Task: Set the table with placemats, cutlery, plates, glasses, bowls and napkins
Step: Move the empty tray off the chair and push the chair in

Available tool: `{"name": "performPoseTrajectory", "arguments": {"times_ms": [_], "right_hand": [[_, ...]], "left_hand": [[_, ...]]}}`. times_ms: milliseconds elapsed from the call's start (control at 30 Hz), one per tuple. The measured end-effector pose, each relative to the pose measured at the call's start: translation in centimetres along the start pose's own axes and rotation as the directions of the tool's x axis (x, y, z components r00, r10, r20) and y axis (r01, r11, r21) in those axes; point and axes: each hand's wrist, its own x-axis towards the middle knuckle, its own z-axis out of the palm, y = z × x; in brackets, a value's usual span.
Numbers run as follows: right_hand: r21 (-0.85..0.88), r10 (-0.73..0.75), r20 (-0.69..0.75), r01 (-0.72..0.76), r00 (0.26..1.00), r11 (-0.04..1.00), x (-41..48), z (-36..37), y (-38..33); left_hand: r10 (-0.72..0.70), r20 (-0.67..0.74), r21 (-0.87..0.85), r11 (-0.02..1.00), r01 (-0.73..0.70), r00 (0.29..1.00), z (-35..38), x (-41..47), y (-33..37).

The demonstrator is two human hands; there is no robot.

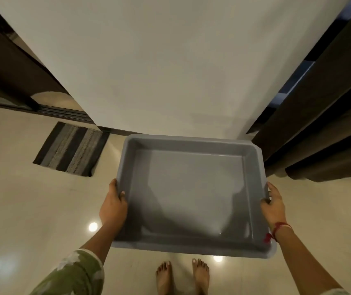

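I hold a grey rectangular plastic tray level in front of me, above the floor. Nothing lies inside it. My left hand grips its left rim, thumb over the edge. My right hand grips the right rim, with a red thread around that wrist. No placemats, cutlery, plates, glasses, bowls or napkins are in view.
A white wall stands straight ahead. A striped grey and black mat lies on the glossy beige floor at the left, by a dark door frame. Dark curtains hang at the right. My bare feet show below the tray.
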Motion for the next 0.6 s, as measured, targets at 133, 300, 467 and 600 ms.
{"name": "performPoseTrajectory", "arguments": {"times_ms": [133, 300, 467, 600], "right_hand": [[-0.013, 0.064, -0.023, -0.064, 0.998, 0.998, 0.8, 1.1, 1.9], [0.002, 0.057, -0.046, -0.056, 0.997, 0.998, 1.8, 1.9, 2.6], [-0.052, 0.057, -0.054, -0.06, 0.997, 0.997, 2.1, 2.1, 2.8], [-0.246, -0.052, -0.188, 0.004, 0.981, 0.969, 0.0, 2.3, 1.9]], "left_hand": [[0.021, 0.054, 0.053, 0.998, -0.024, 0.998, 2.2, 2.7, -0.2], [-0.001, 0.048, 0.099, 0.995, -0.003, 0.999, 3.7, 3.7, -0.8], [0.031, 0.099, 0.108, 0.993, -0.042, 0.995, 3.9, 4.4, -1.4], [0.034, 0.133, 0.153, 0.987, -0.055, 0.99, 3.1, 4.3, -1.5]]}}
